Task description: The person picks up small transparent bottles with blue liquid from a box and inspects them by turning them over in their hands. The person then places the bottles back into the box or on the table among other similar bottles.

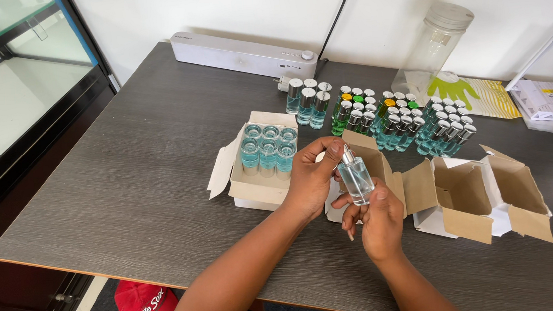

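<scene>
A small clear glass bottle (357, 180) with a silver spray top is held upright above the table between both hands. My right hand (377, 219) grips its base from below. My left hand (311, 172) pinches the silver top with thumb and fingers. Right behind the bottle lies an open cardboard box (384, 169). To the left, an open white box (261, 189) holds several bottles of blue liquid (268, 151) without caps.
Rows of capped bottles, blue and green (393, 118), stand behind the boxes. An empty open carton (487, 197) lies at right. A long white device (241, 55), a clear jar (437, 45) and papers (552, 101) sit at the table's back. A red cap (144, 306) lies on the floor.
</scene>
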